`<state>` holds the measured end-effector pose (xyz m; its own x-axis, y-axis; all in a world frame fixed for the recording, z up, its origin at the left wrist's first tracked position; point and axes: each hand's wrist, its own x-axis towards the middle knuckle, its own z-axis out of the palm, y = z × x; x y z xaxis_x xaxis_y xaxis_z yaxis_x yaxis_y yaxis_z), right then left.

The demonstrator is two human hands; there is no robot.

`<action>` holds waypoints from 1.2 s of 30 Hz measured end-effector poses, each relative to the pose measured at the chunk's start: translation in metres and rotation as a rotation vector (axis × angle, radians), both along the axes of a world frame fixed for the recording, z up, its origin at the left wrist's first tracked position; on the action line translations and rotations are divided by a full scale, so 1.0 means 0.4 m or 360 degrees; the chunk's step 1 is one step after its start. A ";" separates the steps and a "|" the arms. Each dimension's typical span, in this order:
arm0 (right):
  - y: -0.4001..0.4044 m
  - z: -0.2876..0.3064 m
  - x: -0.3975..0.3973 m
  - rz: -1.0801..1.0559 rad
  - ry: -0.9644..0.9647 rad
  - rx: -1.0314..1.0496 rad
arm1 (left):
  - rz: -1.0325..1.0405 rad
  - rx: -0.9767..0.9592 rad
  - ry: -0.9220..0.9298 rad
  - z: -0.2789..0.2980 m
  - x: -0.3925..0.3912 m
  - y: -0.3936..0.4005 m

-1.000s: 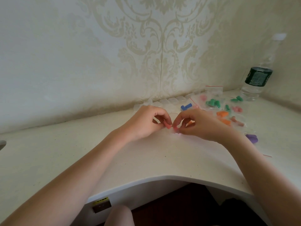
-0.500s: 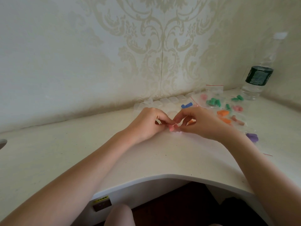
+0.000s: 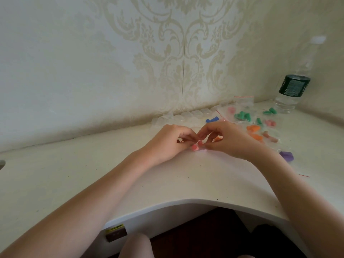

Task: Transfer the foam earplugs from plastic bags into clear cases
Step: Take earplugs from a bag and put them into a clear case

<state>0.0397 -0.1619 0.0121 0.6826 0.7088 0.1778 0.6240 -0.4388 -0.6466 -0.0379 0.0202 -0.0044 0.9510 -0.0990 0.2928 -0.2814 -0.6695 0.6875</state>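
both hands, left [image 3: 168, 141] and right [image 3: 226, 139], are pinching a small bag holding pink plugs [image 3: 197, 146] on the desk [image 3: 93, 174]; likely opening it, next tipping plugs into a case [image 3: 186, 115].

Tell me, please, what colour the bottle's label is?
Dark green, on the bottle, seen in the head view.

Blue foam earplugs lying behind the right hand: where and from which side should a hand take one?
Pinch one blue foam earplug across its rounded middle, coming from above. They lie flat on the white table, with the row of clear cases close behind, so a top approach looks least obstructed.
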 end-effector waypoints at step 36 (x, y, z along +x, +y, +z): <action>0.001 0.002 -0.009 -0.0053 -0.0009 0.0050 | 0.0127 0.0200 -0.0078 -0.009 0.014 0.003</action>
